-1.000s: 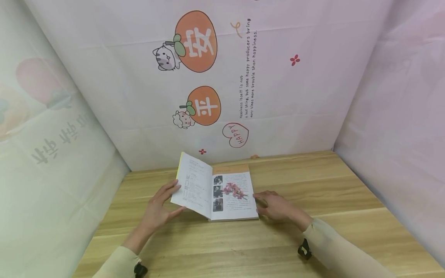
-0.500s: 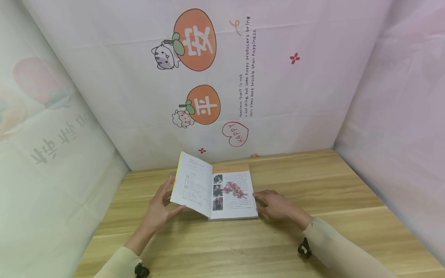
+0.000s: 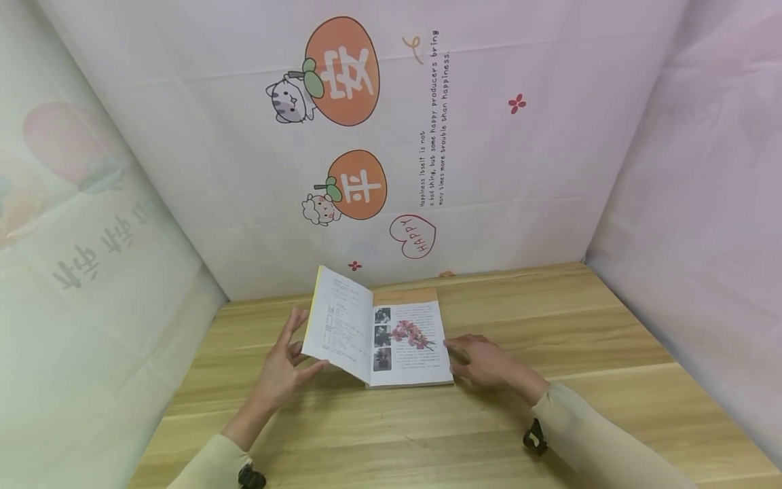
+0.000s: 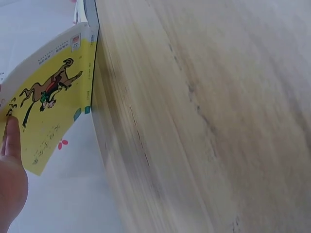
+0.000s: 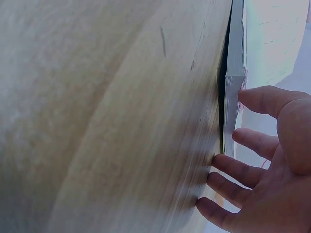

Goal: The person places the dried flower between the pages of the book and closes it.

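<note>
An open book [image 3: 415, 370] lies on the wooden table, its right page printed with photos and pink flowers. The front leaf with its cover [image 3: 339, 326] stands tilted up at the left. Behind its outer edge my left hand [image 3: 277, 373] has its fingers spread, the thumb near the lower corner. In the left wrist view, straight fingers touch the yellow outside cover [image 4: 48, 107], which bears a drawn horse and rider. My right hand [image 3: 485, 363] rests at the book's right edge. In the right wrist view, its loosely bent fingertips are right at the page block [image 5: 235, 97].
The wooden table [image 3: 409, 441] extends in front of the book and to both sides. Behind it hangs a pale printed cloth wall [image 3: 501, 204] with orange fruit drawings, close to the book's far edge. More cloth walls stand left and right.
My left fingers have slipped from the leaf's outer edge to behind the cover and spread apart. The leaf stays raised at about the same tilt. My right hand has not moved.
</note>
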`<state>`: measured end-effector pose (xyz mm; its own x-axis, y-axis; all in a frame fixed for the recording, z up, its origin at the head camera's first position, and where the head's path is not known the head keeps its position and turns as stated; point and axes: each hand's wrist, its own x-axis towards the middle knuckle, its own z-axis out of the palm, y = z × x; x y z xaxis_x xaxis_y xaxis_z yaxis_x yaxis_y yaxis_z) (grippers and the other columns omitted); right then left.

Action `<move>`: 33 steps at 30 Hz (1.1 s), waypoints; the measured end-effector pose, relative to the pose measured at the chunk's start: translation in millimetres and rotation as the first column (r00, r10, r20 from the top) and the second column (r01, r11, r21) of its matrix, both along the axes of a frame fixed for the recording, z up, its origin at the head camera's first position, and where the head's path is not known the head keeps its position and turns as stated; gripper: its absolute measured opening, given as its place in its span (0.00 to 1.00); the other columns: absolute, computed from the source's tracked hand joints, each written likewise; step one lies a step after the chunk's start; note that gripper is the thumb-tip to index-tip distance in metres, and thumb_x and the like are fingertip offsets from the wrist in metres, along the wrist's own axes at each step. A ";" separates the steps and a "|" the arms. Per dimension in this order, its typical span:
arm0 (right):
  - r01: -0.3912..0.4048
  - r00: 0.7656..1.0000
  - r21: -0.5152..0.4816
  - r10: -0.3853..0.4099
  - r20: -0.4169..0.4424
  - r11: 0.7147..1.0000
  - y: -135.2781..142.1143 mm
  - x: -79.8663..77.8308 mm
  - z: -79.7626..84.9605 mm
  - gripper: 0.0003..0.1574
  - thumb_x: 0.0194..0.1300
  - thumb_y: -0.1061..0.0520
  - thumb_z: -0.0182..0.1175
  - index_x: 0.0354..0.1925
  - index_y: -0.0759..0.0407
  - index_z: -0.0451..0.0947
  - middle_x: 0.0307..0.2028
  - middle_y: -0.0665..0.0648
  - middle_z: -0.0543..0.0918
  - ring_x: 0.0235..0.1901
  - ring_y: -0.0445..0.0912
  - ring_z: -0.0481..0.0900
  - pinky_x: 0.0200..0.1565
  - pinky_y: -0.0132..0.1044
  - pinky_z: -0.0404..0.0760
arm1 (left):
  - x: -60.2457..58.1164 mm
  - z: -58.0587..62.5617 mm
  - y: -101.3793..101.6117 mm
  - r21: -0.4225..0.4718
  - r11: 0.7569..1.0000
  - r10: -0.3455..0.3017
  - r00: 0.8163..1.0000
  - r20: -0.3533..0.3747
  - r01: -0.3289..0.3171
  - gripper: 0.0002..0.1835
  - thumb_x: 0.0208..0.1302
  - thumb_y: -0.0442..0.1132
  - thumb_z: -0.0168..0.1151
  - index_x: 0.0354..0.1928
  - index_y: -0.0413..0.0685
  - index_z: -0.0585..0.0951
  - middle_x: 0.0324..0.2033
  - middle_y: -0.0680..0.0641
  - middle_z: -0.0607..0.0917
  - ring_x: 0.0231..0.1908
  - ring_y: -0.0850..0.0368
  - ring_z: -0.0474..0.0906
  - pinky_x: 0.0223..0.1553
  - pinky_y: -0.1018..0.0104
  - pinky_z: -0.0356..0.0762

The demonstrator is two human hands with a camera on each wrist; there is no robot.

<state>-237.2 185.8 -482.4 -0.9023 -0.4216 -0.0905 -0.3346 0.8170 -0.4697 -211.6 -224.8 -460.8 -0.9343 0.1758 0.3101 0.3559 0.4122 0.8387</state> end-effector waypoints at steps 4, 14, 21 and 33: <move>-0.005 1.000 -0.004 0.005 0.001 1.000 -0.5 0.9 -1.4 0.36 0.69 0.48 0.61 0.72 0.54 0.67 0.70 0.66 0.70 0.71 0.67 0.64 0.70 0.66 0.62 | 0.2 -0.2 0.2 0.012 1.000 0.004 0.999 0.039 -0.004 0.64 0.53 0.42 0.77 0.79 0.69 0.38 0.79 0.48 0.53 0.56 0.52 0.82 0.59 0.64 0.80; 0.005 1.000 -0.008 -0.005 0.002 1.000 -2.9 -0.2 -3.0 0.36 0.69 0.49 0.61 0.72 0.54 0.67 0.70 0.66 0.70 0.70 0.66 0.64 0.71 0.64 0.63 | 3.4 1.3 2.0 0.130 0.991 -0.013 0.970 0.244 -0.020 0.62 0.57 0.32 0.73 0.80 0.61 0.38 0.78 0.39 0.53 0.63 0.36 0.75 0.55 0.66 0.83; 0.018 1.000 -0.007 -0.018 0.003 1.000 -2.0 -0.1 -3.8 0.36 0.69 0.48 0.61 0.72 0.53 0.67 0.70 0.64 0.70 0.71 0.65 0.64 0.71 0.63 0.63 | 1.6 1.2 2.7 0.107 0.994 -0.015 0.980 0.199 -0.007 0.55 0.56 0.37 0.75 0.80 0.53 0.50 0.75 0.38 0.62 0.62 0.40 0.77 0.58 0.68 0.80; 0.027 1.000 -0.008 -0.027 0.003 1.000 0.0 -0.3 -4.3 0.35 0.69 0.48 0.61 0.72 0.51 0.68 0.70 0.64 0.70 0.71 0.64 0.64 0.71 0.63 0.63 | -1.6 0.9 5.2 0.129 0.990 -0.072 0.987 0.146 0.053 0.47 0.58 0.37 0.74 0.77 0.52 0.60 0.69 0.39 0.72 0.56 0.72 0.78 0.57 0.78 0.77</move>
<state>-237.6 185.8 -486.7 -0.9131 -0.3979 -0.0896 -0.3112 0.8217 -0.4774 -213.2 -219.6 -459.9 -0.9603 0.2040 0.1905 0.2441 0.2824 0.9277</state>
